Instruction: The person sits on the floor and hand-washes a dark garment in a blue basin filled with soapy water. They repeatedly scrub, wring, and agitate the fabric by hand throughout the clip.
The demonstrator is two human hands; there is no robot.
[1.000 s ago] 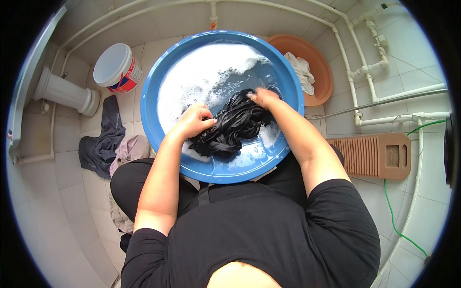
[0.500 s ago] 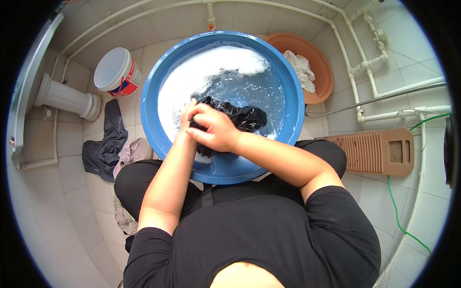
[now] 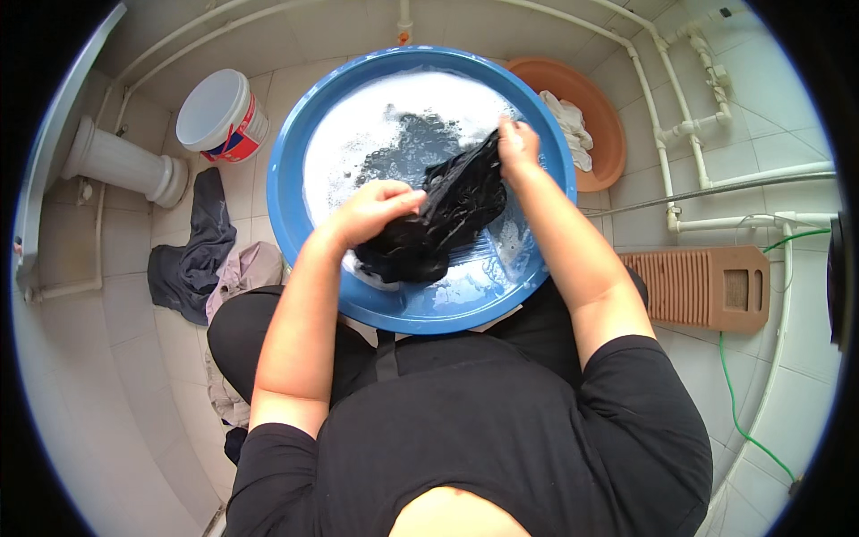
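Observation:
A wet black garment [image 3: 452,210] is stretched between my two hands over a round blue basin [image 3: 281,192]. My left hand [image 3: 380,210] grips its near left part, fingers closed. At the upper right, my right hand [image 3: 517,148] pinches the garment's far end above the basin's right side. White suds [image 3: 344,148] float on the water, with a darker open patch in the middle. Beneath the garment, ridges moulded into the basin's near wall [image 3: 474,264] show wet with a little foam. What exact kind of garment it is, I cannot tell.
An orange-brown basin [image 3: 610,134] holding white cloth [image 3: 568,130] stands behind right. A brown washboard [image 3: 698,285] lies at my right by white pipes [image 3: 667,161]. To the left are a white bucket [image 3: 215,116], dark clothes [image 3: 192,259] and a pale pink cloth [image 3: 246,277].
My hands were together at the basin's left with the garment bunched; now they are apart. My right hand has moved up and right, drawing the garment out long.

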